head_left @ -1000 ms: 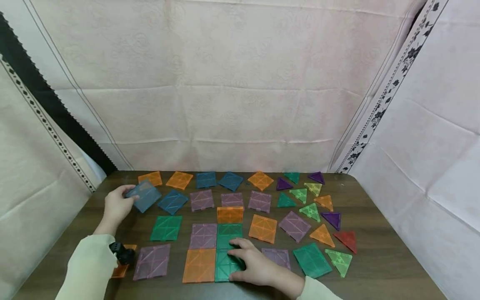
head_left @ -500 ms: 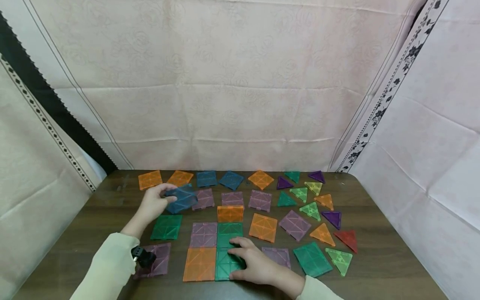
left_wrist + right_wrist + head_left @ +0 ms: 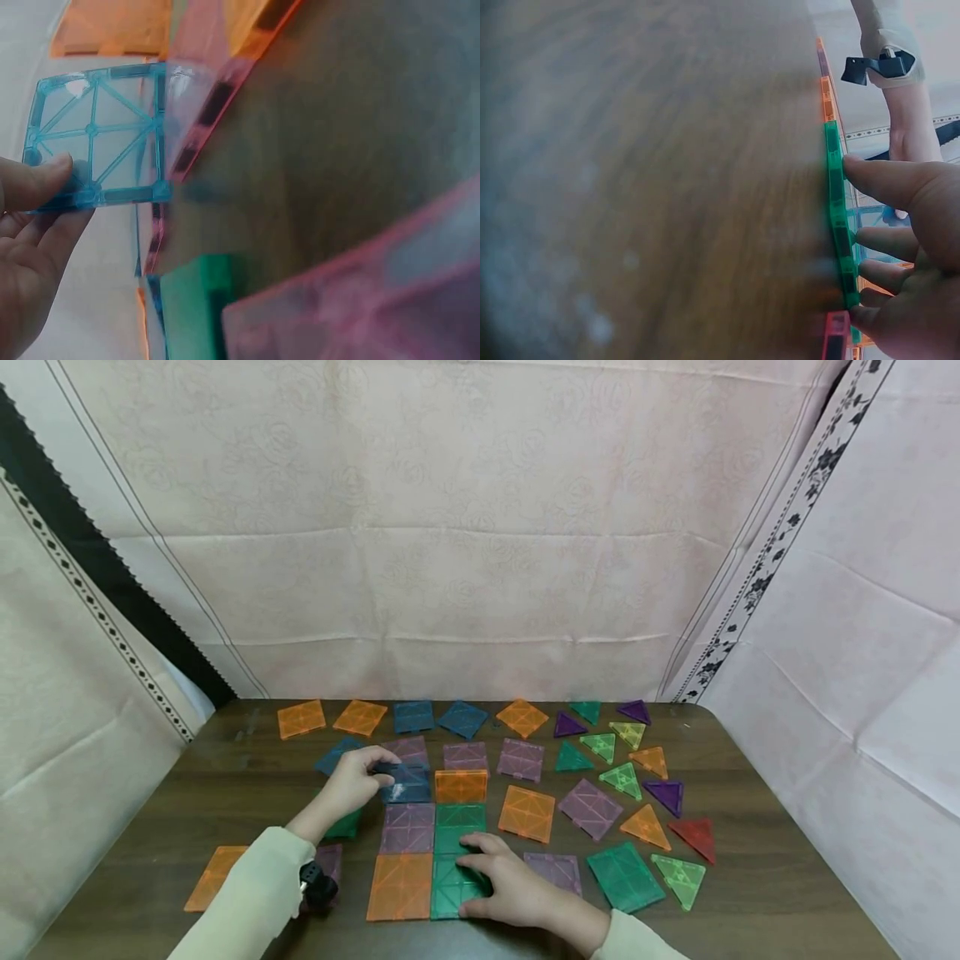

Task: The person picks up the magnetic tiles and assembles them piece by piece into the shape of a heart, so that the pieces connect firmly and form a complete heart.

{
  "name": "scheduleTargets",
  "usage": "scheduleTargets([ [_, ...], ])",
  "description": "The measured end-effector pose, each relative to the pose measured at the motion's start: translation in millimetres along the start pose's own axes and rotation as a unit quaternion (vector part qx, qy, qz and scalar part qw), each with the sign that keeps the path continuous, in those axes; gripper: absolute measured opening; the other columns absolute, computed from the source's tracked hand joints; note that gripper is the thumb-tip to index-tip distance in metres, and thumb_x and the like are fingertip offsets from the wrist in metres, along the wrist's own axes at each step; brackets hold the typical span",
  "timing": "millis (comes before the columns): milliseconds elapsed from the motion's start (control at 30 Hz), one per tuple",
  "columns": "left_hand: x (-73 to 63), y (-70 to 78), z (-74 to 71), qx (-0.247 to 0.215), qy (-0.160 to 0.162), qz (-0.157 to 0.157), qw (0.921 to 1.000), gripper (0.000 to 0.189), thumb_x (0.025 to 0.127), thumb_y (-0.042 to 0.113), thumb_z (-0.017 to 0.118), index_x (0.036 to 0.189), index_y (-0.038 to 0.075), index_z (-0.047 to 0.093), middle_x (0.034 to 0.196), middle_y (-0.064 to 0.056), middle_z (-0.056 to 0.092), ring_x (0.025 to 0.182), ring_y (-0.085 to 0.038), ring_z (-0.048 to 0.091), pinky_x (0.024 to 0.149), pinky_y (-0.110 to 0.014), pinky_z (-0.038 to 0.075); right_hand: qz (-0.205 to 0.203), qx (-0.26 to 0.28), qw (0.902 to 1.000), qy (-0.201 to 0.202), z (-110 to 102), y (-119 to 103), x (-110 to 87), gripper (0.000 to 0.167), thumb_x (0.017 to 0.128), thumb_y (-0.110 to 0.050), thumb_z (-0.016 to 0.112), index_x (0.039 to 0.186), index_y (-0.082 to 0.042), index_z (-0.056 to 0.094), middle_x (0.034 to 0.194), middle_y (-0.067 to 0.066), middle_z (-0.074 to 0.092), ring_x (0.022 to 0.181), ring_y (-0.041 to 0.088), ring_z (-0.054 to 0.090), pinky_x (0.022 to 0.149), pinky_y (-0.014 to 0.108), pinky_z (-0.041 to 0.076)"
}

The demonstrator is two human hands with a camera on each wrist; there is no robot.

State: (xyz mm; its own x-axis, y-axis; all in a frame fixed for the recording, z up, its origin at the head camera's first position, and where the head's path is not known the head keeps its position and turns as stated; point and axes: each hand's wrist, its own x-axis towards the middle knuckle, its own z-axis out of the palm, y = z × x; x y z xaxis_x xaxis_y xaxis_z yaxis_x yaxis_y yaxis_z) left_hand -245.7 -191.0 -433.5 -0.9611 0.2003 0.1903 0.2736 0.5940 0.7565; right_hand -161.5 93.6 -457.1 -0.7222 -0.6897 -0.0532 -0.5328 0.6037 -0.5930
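My left hand (image 3: 352, 789) pinches a translucent blue square magnetic tile (image 3: 411, 783) between thumb and fingers. That tile stands steeply at the far edge of a flat purple tile (image 3: 407, 828), left of an upright orange tile (image 3: 461, 786). In the left wrist view the thumb presses a corner of the blue tile (image 3: 101, 135). The purple tile lies in a flat block with an orange tile (image 3: 400, 887) and two green tiles, a far one (image 3: 460, 825) and a near one (image 3: 447, 893). My right hand (image 3: 517, 887) rests with spread fingertips on the green tiles.
Loose square tiles surround the block, among them an orange one (image 3: 527, 814), a purple one (image 3: 590, 811) and a green one (image 3: 626, 877). Several small triangles, such as a red one (image 3: 693, 839), lie at the right. A pale cloth (image 3: 480, 527) hangs behind the table.
My left hand has carried the blue tile rightward from the table's left side to the block's far edge, tilting it more upright. The right hand has stayed on the green tiles.
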Motion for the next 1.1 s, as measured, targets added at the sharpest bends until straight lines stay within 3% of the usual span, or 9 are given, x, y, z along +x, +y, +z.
scheduleTargets([
  [300,-2.2,6.0,6.6,0.001,-0.005,0.027,0.9996,0.021,0.085,-0.004,0.067,0.103,0.007,0.070,0.107,-0.009,0.067,0.090,-0.023,0.062,0.076,-0.039,0.053,-0.002,0.005,1.0000,0.002,-0.6,1.3,0.3,0.055,0.085,-0.034,0.074,0.131,-0.009,0.059,0.150,0.008,0.038,0.140,0.030,0.030,0.107,0.044,0.037],
  [600,-5.7,6.0,4.4,-0.018,-0.037,-0.007,0.9991,0.022,0.087,0.002,0.069,0.109,0.007,0.069,0.111,-0.010,0.067,0.092,-0.021,0.060,0.076,-0.037,0.052,0.000,0.008,1.0000,0.001,-0.5,0.2,-0.7,0.055,0.085,-0.034,0.074,0.131,-0.009,0.059,0.149,0.007,0.038,0.140,0.030,0.030,0.107,0.044,0.037],
  [900,-6.9,5.2,3.6,-0.022,-0.048,-0.007,0.9986,0.020,0.087,0.007,0.069,0.107,0.006,0.070,0.110,-0.012,0.067,0.088,-0.019,0.061,0.074,-0.035,0.052,-0.004,0.009,0.9999,0.004,0.8,2.4,-0.2,0.055,0.084,-0.034,0.074,0.131,-0.009,0.059,0.149,0.007,0.038,0.140,0.030,0.030,0.107,0.045,0.037],
  [1100,-6.5,1.3,-1.3,-0.033,-0.053,-0.015,0.9979,0.029,0.087,0.020,0.072,0.112,0.007,0.069,0.116,-0.011,0.066,0.100,-0.024,0.061,0.082,-0.040,0.052,-0.006,0.007,0.9999,0.005,1.2,3.0,-0.1,0.055,0.084,-0.034,0.074,0.131,-0.009,0.059,0.149,0.007,0.038,0.140,0.030,0.030,0.107,0.045,0.037],
])
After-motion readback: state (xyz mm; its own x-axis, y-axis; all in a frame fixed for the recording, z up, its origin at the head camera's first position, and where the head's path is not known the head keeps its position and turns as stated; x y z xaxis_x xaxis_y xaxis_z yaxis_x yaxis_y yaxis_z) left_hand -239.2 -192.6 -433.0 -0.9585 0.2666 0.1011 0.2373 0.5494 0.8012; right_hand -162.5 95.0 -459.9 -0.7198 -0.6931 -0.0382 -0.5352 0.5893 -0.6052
